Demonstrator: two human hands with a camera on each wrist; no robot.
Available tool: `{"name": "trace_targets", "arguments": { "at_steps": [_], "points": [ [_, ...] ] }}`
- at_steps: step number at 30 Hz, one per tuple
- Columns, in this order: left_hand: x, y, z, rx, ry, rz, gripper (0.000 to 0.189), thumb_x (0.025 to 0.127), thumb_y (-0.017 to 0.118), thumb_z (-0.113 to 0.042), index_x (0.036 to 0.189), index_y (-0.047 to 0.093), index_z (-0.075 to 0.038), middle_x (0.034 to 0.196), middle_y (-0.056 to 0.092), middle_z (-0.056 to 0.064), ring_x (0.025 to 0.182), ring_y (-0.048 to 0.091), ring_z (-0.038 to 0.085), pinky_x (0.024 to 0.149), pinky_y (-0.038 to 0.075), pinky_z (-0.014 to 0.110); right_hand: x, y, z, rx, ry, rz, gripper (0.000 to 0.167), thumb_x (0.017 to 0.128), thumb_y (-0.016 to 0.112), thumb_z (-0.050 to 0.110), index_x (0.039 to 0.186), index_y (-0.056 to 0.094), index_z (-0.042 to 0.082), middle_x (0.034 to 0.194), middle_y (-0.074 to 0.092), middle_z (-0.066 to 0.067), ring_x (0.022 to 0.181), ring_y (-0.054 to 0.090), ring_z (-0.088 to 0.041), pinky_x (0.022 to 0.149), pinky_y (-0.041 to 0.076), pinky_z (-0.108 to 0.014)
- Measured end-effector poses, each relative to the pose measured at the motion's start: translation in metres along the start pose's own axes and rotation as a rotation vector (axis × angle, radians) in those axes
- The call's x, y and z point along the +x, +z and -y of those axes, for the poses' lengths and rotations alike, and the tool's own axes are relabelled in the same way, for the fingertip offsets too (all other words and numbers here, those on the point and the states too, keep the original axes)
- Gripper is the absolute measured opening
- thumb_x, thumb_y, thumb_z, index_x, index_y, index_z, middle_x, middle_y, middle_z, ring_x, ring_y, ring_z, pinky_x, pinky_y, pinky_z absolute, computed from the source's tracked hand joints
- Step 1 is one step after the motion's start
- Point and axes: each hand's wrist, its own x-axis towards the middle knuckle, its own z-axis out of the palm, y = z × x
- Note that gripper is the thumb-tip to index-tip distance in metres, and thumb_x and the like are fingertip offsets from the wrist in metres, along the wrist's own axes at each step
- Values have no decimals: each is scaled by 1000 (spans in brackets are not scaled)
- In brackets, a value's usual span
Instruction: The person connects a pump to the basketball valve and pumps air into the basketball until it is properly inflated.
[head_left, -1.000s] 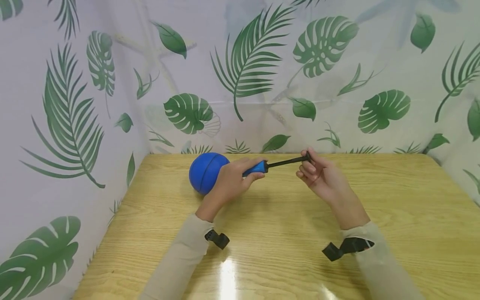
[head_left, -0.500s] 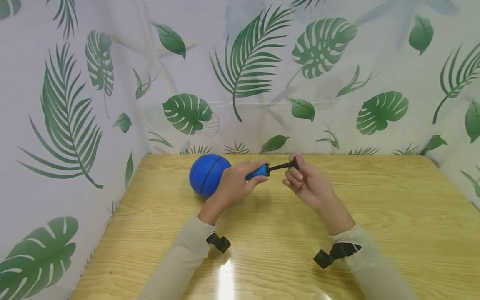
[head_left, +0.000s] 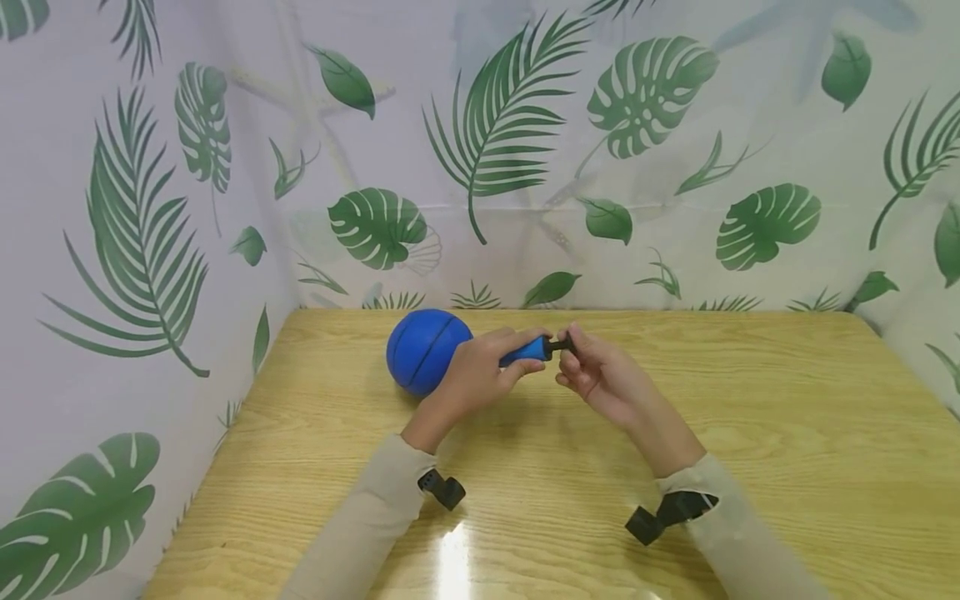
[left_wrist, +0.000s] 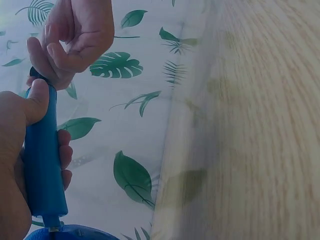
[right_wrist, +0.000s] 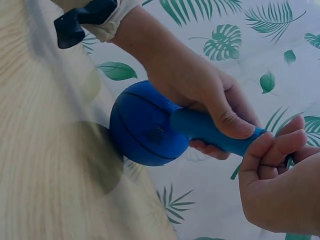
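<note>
A blue ball with black seam lines rests on the table, left of centre in the head view. My left hand grips the blue barrel of a hand pump, fingers and thumb wrapped round it. In the left wrist view the nozzle end of the pump barrel meets the ball at the bottom edge. My right hand pinches the black handle at the pump's other end. Only a short length of black rod shows between handle and barrel. In the right wrist view the right hand's curled fingers mostly hide the handle.
The wood-grain table spreads in front and to both sides. A white backdrop with green leaf prints stands along its back and left edges. A black camera mount sits on the left wrist, another on the right.
My right hand has moved left toward my left hand, pushing the black rod most of the way into the barrel. The ball and left hand have shifted slightly right.
</note>
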Motion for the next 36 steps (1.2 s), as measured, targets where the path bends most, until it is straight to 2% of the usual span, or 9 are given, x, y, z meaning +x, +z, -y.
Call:
{"name": "trace_targets", "arguments": {
  "at_steps": [4,6,10,16,18,22,28,33,36],
  "points": [
    [0,-5,3,-18,-38,9,48,101,64,-37,146,59,-21,125,72,4,103,71,19,87,58,38,-4,-5,14,74,-7,17,32,112,36,26,101,61,10,65,57,3,57,41,-11,70,49,-23],
    [0,-9,6,-23,-68,-1,48,101,64,-37,145,59,-21,133,69,3,114,69,20,95,57,40,-8,-10,23,146,-43,40,32,113,35,25,102,61,9,65,57,0,57,31,-13,70,49,-24],
    [-1,-14,8,-21,-104,-15,48,101,64,-37,146,58,-22,135,68,4,119,68,23,97,56,42,-15,-19,38,275,-122,109,32,113,33,24,105,58,4,64,56,-4,61,19,-15,70,49,-27],
    [0,-11,9,40,-35,-42,48,100,65,-37,145,59,-22,115,73,7,91,68,19,78,57,36,-11,-21,33,360,-136,132,28,111,38,27,105,55,5,62,53,-5,61,17,-15,69,49,-30],
    [0,-8,9,51,-17,-68,48,99,67,-36,143,61,-20,108,73,7,82,65,18,70,55,35,-7,-17,25,347,-121,132,28,111,37,29,105,54,7,63,52,-3,61,18,-15,69,48,-29],
    [1,-1,6,64,17,-93,46,98,69,-34,140,64,-17,107,74,8,79,64,17,66,53,31,0,-10,7,277,-90,130,32,111,33,32,105,54,10,63,50,0,62,17,-16,68,47,-27],
    [1,5,1,59,39,-59,46,99,67,-34,141,63,-16,107,73,7,78,64,16,66,51,28,5,-3,-12,148,-40,102,38,112,30,33,104,62,13,65,50,3,62,25,-15,69,48,-24],
    [0,4,-1,44,22,-23,47,100,66,-34,143,61,-17,117,73,7,91,70,19,75,57,33,3,-2,-10,83,-3,44,40,113,32,31,102,66,13,68,56,4,61,48,-10,74,54,-25],
    [0,1,0,8,-4,2,47,100,65,-35,145,60,-19,125,72,6,102,72,20,83,59,36,1,-3,0,96,12,20,37,113,35,27,99,66,11,67,58,3,63,54,-9,77,55,-25]
  ]
}}
